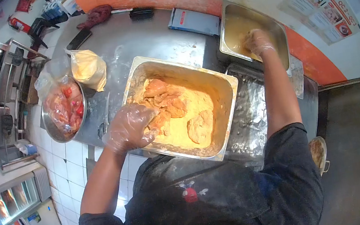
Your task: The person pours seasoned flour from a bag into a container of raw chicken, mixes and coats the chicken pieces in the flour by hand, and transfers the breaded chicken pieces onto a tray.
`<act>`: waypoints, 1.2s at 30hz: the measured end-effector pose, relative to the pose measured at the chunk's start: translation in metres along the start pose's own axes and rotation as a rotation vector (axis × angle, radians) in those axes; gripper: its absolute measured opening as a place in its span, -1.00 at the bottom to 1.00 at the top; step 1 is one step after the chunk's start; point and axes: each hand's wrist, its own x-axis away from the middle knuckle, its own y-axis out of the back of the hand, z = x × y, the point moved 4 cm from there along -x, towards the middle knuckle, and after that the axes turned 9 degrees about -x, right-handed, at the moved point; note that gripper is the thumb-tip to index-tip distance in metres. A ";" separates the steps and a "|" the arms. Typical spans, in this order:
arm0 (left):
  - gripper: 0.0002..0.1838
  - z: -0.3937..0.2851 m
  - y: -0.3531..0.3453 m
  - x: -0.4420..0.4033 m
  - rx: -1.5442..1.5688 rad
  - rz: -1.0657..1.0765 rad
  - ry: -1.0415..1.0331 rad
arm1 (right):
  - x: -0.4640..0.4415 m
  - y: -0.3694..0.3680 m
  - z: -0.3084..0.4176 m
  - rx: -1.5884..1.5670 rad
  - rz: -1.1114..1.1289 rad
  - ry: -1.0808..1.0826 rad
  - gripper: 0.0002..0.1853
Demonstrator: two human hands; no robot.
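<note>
- Two gloved hands, well apart.
- Left hand [130,127]: centre-left of frame, fingers curved at coated chicken pieces [170,103] in flour pan [182,67]; cannot tell whether gripping.
- Right hand [258,42]: upper right, fingers in cloudy liquid [238,25] inside steel pan [279,32]; fingertips hidden, closure cannot be told.
- Bowl [64,139]: left, holding bagged meat [65,106].

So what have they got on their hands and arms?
The left hand and the right hand each wear a thin, see-through, crinkly plastic glove. Short black sleeves end near the elbows, and the forearms look bare, with no markings I can see.
</note>
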 end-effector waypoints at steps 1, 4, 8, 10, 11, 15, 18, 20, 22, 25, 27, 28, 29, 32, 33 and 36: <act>-0.46 0.001 0.000 0.000 0.000 -0.002 0.004 | 0.016 0.027 0.023 0.001 0.000 0.004 -0.73; -0.44 0.005 -0.004 0.001 0.045 0.099 0.053 | 0.038 0.058 0.056 -0.836 0.111 -0.185 -0.80; -0.38 0.004 -0.006 0.004 0.021 0.074 -0.002 | 0.050 0.084 0.104 0.039 -0.040 -0.014 -0.78; -0.33 0.003 -0.009 0.005 0.000 0.054 -0.021 | 0.044 0.077 0.105 0.076 0.030 -0.022 -0.76; -0.33 0.004 -0.013 0.005 0.007 0.067 -0.025 | 0.042 0.068 0.097 0.072 0.030 -0.028 -0.76; -0.34 0.006 -0.010 0.005 0.017 0.043 -0.026 | 0.060 0.063 0.108 -0.168 -0.194 0.107 -0.80; -0.31 0.010 -0.010 0.001 0.092 0.141 0.016 | 0.126 0.111 0.167 -0.402 -0.239 0.155 -0.84; -0.29 0.011 -0.008 0.009 0.109 0.033 0.014 | 0.156 0.121 0.199 -0.318 -0.277 0.226 -0.86; -0.23 0.015 -0.002 0.010 0.145 -0.114 -0.027 | 0.176 0.112 0.222 -0.708 -0.034 0.418 -0.87; -0.22 0.021 -0.003 0.010 0.259 -0.154 0.010 | 0.192 0.062 0.263 -0.649 0.135 0.449 -0.84; -0.22 0.021 -0.004 0.009 0.280 -0.188 -0.034 | 0.203 0.036 0.290 -0.380 0.165 0.588 -0.77; -0.21 0.021 -0.003 0.010 0.296 -0.232 -0.052 | 0.206 0.017 0.289 -0.511 0.249 0.454 -0.75; -0.21 0.022 -0.003 0.010 0.306 -0.234 -0.065 | 0.209 -0.002 0.286 -0.638 0.329 0.321 -0.73; -0.22 0.023 -0.004 0.010 0.282 -0.191 -0.051 | 0.216 -0.026 0.260 -0.113 0.405 0.135 -0.69; -0.22 0.023 -0.002 0.009 0.296 -0.153 -0.044 | 0.217 -0.053 0.242 0.104 0.563 0.081 -0.68; -0.24 0.020 -0.003 0.007 0.283 -0.132 -0.064 | 0.246 -0.077 0.239 0.434 0.744 0.045 -0.64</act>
